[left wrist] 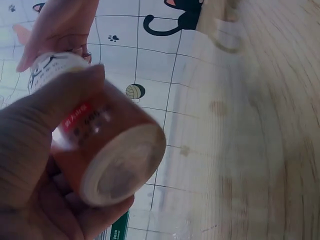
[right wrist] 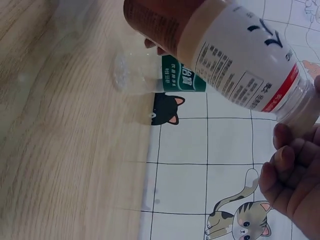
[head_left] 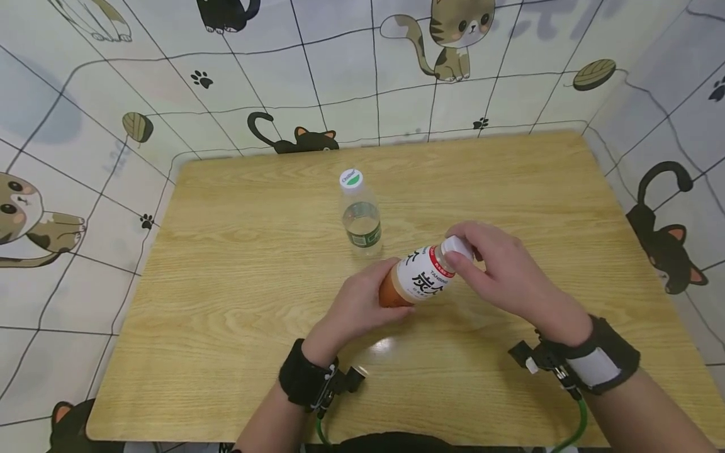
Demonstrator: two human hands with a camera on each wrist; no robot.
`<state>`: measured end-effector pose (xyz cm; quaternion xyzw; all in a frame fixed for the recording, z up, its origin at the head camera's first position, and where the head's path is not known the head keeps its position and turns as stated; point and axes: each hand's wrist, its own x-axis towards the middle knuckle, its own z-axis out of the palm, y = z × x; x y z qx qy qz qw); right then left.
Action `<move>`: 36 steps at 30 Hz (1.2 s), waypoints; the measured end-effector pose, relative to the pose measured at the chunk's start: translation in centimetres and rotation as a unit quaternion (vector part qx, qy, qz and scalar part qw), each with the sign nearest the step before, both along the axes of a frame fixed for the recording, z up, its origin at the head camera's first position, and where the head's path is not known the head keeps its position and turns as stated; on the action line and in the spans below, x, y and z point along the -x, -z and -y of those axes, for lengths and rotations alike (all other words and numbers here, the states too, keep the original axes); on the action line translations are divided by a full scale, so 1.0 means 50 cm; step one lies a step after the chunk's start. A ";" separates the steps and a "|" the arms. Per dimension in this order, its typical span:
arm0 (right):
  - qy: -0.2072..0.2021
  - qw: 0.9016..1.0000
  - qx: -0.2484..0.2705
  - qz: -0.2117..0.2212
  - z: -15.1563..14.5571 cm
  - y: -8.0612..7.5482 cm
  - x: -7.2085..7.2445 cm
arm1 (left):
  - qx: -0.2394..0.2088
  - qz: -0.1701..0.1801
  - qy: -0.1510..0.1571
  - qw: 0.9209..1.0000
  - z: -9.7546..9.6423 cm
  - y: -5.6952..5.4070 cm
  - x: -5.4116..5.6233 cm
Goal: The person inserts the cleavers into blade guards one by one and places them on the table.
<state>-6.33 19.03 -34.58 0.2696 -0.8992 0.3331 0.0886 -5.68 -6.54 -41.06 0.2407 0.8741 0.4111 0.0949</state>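
A drink bottle [head_left: 423, 275] with orange-brown contents and a white label is held tilted above the table, its white cap [head_left: 457, 247] toward the right. My left hand [head_left: 362, 300] grips its lower end; in the left wrist view the thumb and fingers wrap around the bottle [left wrist: 112, 145]. My right hand [head_left: 498, 267] pinches the cap between thumb and fingers. The right wrist view shows curled fingers [right wrist: 287, 170] at the neck, the cap mostly hidden there. Just behind stands a clear water bottle [head_left: 362, 220] with a green label and white cap, upright and untouched.
The wooden table [head_left: 238, 283] spreads out under both hands. Cat-patterned tiled sheeting [head_left: 340, 69] rises behind it and along both sides. Straps with small cameras and green cables [head_left: 578, 425] sit on both wrists.
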 end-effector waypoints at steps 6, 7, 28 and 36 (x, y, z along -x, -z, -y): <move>0.065 0.998 0.016 0.010 0.003 0.004 0.001 | 0.051 -0.100 -0.044 0.993 -0.008 0.002 -0.005; 0.073 0.997 0.018 0.011 0.003 0.004 0.001 | 0.055 -0.116 -0.049 0.991 -0.009 0.004 -0.006; 0.053 0.997 0.022 0.052 0.007 0.001 0.014 | 0.043 -0.132 -0.033 0.990 0.000 0.014 0.004; -0.024 0.999 0.002 0.040 -0.003 0.006 0.018 | 0.026 -0.066 -0.015 0.997 0.008 0.017 0.006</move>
